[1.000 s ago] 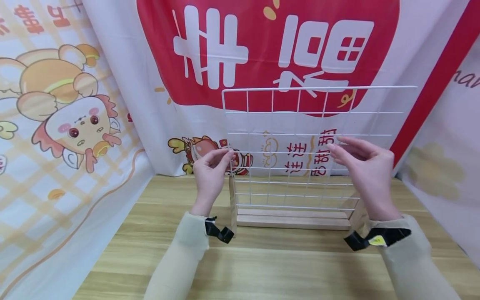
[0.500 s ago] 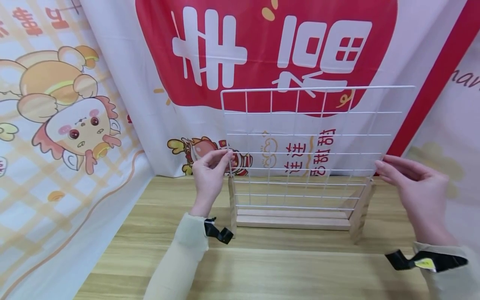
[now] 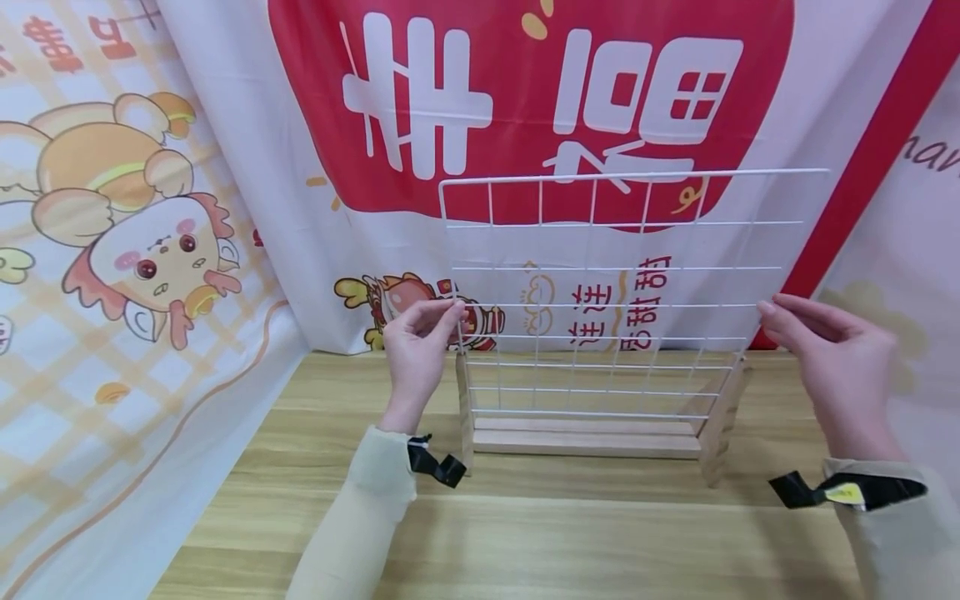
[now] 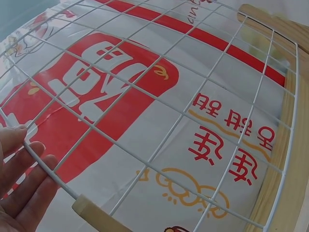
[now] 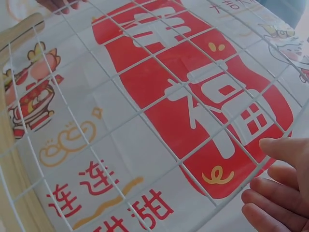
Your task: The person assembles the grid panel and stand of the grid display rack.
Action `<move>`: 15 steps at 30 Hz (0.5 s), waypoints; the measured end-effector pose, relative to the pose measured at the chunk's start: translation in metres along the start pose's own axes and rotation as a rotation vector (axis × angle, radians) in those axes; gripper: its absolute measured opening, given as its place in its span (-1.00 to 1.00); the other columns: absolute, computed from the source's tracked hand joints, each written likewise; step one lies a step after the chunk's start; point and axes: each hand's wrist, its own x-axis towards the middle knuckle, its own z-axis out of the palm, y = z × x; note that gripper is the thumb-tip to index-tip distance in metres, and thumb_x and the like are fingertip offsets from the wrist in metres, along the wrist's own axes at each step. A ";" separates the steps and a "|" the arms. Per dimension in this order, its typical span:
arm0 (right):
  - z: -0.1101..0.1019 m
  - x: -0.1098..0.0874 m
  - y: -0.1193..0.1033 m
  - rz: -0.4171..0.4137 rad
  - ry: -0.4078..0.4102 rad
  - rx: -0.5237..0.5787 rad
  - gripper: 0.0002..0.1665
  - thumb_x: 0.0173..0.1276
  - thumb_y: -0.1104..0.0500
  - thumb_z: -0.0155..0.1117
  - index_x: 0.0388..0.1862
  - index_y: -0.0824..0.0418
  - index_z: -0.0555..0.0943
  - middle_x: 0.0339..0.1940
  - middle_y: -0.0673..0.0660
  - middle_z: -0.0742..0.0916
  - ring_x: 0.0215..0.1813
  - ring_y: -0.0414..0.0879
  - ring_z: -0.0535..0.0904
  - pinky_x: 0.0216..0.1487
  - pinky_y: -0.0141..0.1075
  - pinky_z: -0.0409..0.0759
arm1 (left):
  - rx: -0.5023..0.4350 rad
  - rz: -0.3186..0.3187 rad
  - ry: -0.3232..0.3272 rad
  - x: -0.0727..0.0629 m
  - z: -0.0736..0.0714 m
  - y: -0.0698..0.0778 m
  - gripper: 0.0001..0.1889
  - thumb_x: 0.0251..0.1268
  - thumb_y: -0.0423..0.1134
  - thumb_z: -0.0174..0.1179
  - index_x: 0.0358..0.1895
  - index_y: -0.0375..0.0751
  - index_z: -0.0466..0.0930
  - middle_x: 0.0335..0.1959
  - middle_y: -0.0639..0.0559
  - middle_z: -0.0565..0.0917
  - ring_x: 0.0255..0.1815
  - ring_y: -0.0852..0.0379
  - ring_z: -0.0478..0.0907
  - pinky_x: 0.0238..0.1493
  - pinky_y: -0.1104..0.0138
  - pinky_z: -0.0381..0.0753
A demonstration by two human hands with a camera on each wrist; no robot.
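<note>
A white wire grid panel (image 3: 592, 268) stands upright between the two side pieces of a wooden stand (image 3: 585, 442). My left hand (image 3: 416, 354) pinches the panel's left edge wire just above the wooden side piece. In the left wrist view, the left fingers (image 4: 36, 186) lie along that wire. Across from it, my right hand (image 3: 843, 367) holds the right edge wire between thumb and fingers, a little above the stand's right side piece. The right wrist view has the right thumb (image 5: 285, 147) and fingers on either side of the edge wire.
The stand rests on a wood-grain table (image 3: 570, 542). Behind the panel hangs a white cloth with a large red print (image 3: 517, 92). Another printed cloth (image 3: 142, 250) closes off the left side, and pale cloth (image 3: 900, 350) hangs at the right.
My right hand has moved from in front of the grid out to its right edge, then slightly up along it, and now holds the wire. The left hand has stayed in place.
</note>
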 end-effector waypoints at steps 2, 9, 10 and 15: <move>0.002 0.003 -0.001 0.003 -0.018 0.076 -0.31 0.16 -0.08 0.60 0.24 0.14 0.69 -0.13 -0.08 0.79 -0.22 -0.26 0.75 -0.15 -0.65 0.56 | 0.003 -0.003 -0.001 0.000 0.000 0.000 -0.85 0.35 -0.37 0.36 -0.16 -0.44 0.71 -0.27 -0.18 0.78 -0.29 -0.17 0.74 -0.25 0.19 0.77; 0.005 0.011 0.000 -0.019 -0.028 0.139 -0.39 0.15 -0.03 0.61 0.15 0.19 0.73 -0.21 -0.07 0.81 -0.28 -0.24 0.77 -0.16 -0.56 0.61 | 0.001 -0.021 -0.038 0.003 -0.002 -0.001 -0.85 0.35 -0.38 0.35 -0.15 -0.44 0.70 -0.28 -0.17 0.79 -0.28 -0.24 0.73 -0.26 0.26 0.76; 0.005 0.012 0.000 -0.032 -0.025 0.119 -0.41 0.17 -0.03 0.59 0.15 0.19 0.73 -0.21 -0.07 0.81 -0.28 -0.25 0.77 -0.16 -0.56 0.61 | -0.004 -0.025 -0.043 0.004 -0.002 -0.001 -0.85 0.36 -0.38 0.35 -0.15 -0.44 0.70 -0.28 -0.16 0.78 -0.27 -0.28 0.73 -0.26 0.27 0.76; 0.007 0.014 0.001 -0.100 -0.021 0.068 -0.47 0.23 0.02 0.56 0.13 0.22 0.73 -0.22 -0.06 0.81 -0.29 -0.25 0.77 -0.17 -0.55 0.62 | 0.007 -0.032 -0.052 0.005 -0.002 0.000 -0.85 0.38 -0.34 0.34 -0.15 -0.40 0.70 -0.30 -0.15 0.78 -0.25 -0.33 0.71 -0.25 0.29 0.76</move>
